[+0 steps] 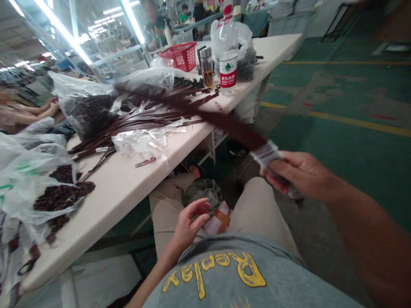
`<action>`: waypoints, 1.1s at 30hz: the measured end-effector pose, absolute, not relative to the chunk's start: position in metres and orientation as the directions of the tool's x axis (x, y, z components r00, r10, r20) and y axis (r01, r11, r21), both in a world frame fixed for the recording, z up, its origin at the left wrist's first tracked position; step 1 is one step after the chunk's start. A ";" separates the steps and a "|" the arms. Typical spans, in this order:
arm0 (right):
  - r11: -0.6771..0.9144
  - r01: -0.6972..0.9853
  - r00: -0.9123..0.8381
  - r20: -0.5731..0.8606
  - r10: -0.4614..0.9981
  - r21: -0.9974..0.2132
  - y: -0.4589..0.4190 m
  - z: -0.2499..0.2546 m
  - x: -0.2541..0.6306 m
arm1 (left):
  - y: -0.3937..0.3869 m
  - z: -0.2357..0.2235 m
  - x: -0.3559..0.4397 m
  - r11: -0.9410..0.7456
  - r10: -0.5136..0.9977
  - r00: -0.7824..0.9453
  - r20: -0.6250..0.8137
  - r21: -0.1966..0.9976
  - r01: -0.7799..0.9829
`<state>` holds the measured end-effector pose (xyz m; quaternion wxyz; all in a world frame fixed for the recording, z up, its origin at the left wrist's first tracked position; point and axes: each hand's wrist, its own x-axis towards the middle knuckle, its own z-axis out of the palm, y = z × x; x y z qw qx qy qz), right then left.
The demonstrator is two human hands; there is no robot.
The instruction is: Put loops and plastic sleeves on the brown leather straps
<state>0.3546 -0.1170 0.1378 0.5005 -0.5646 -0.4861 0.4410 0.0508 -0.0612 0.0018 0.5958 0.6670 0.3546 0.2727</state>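
Observation:
My right hand grips one end of a bundle of long dark brown strips, where clear plastic is wrapped around it. The bundle, blurred by motion, reaches up and left over the table edge. Over my lap, my left hand holds nothing, its fingers loosely bent and apart. Close to it lie a dark green plastic bag and a pink and brown piece of a kind I cannot make out. More brown strips are spread across the table beyond.
On the white table are thread snips, crumpled clear plastic, a filled bag, a large bottle, a glass flask and a red basket. Brown pieces lie in plastic at left. Another person's arms show behind.

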 end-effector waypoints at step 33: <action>-0.215 0.477 -0.252 -0.367 0.896 -0.852 -0.150 0.047 0.301 | -0.077 0.018 0.081 0.482 0.773 0.493 -0.401 0.875 -0.045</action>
